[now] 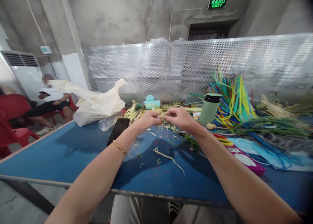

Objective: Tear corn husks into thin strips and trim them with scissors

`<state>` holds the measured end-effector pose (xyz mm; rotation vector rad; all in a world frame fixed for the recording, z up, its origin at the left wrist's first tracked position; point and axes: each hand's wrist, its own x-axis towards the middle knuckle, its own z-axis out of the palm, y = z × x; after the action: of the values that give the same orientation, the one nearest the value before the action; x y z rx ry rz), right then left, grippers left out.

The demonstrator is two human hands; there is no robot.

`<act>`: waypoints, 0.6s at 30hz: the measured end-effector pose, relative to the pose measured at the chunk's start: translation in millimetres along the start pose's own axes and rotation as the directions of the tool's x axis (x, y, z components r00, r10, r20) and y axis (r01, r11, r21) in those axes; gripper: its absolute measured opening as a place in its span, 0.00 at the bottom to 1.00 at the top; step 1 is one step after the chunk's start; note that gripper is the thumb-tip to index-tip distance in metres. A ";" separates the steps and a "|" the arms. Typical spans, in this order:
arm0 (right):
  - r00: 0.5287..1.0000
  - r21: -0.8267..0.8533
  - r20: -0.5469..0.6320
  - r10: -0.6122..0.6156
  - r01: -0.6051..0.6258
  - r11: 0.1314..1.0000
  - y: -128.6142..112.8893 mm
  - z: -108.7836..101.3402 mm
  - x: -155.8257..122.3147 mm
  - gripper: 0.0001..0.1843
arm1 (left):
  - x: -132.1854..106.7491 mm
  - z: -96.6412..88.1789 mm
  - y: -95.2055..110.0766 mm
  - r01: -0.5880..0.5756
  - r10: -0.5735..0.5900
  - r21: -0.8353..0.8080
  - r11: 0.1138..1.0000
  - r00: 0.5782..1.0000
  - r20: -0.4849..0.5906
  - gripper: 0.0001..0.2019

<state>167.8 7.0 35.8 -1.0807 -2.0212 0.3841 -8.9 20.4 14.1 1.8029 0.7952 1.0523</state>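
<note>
My left hand (pixel 149 119) and my right hand (pixel 180 119) meet above the middle of the blue table (pixel 83 165). Both sets of fingers pinch a small pale piece of plant husk (pixel 162 116), its shape partly hidden by the fingertips. A gold bead bracelet (pixel 119 148) circles my left wrist. Behind the hands lies a heap of pale husks (pixel 133 112). Thin scraps and one long pale strip (pixel 168 156) are scattered on the tabletop below. A black phone (pixel 118 131) rests beside my left forearm.
A white plastic bag (pixel 101 103) and a clear bottle (pixel 107 123) are at left. To the right stand a green canister (pixel 210 109), coloured strips (pixel 238 100), green cords (pixel 266 126) and a purple packet (pixel 246 158). Behind runs a perforated metal panel (pixel 156 64). A person (pixel 55 100) sits far left.
</note>
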 end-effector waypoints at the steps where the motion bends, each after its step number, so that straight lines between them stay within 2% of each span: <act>1: 0.999 -0.071 -0.002 -0.037 0.036 0.997 0.3 0.0 0.4 0.11 | 0.1 0.8 -1.2 0.007 -0.006 0.030 1.000 1.000 -0.016 0.10; 3: 0.996 -0.170 -0.001 -0.090 0.089 0.981 0.4 0.2 0.9 0.10 | 0.2 1.8 -3.1 0.017 -0.015 0.077 0.997 0.999 -0.029 0.12; 5: 0.997 -0.164 -0.008 -0.081 0.079 0.983 0.1 0.9 0.8 0.10 | 0.5 1.8 -3.7 0.009 -0.006 0.089 0.996 0.999 -0.035 0.13; 8: 0.999 0.073 -0.016 0.039 -0.038 0.997 -1.8 1.0 0.0 0.11 | 0.8 0.6 -1.2 -0.029 0.029 0.022 0.999 0.999 -0.025 0.09; 11: 0.991 0.307 -0.029 0.134 -0.118 0.944 -5.0 -1.4 -0.6 0.14 | 0.4 0.7 2.5 -0.041 0.040 -0.062 0.997 0.999 -0.009 0.07; 14: 0.984 0.353 -0.063 0.167 -0.135 0.926 -7.4 -2.7 -0.5 0.17 | -0.5 2.8 4.2 -0.024 0.023 -0.131 0.991 1.000 -0.005 0.08; 18: 0.984 0.312 -0.050 0.169 -0.145 0.939 -7.2 -1.0 0.0 0.16 | -0.7 3.9 2.8 -0.013 0.010 -0.165 0.986 1.000 -0.018 0.10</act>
<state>164.5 2.7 40.6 -1.0447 -1.7415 0.7057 -5.4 17.3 15.4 1.6623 0.6873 1.1094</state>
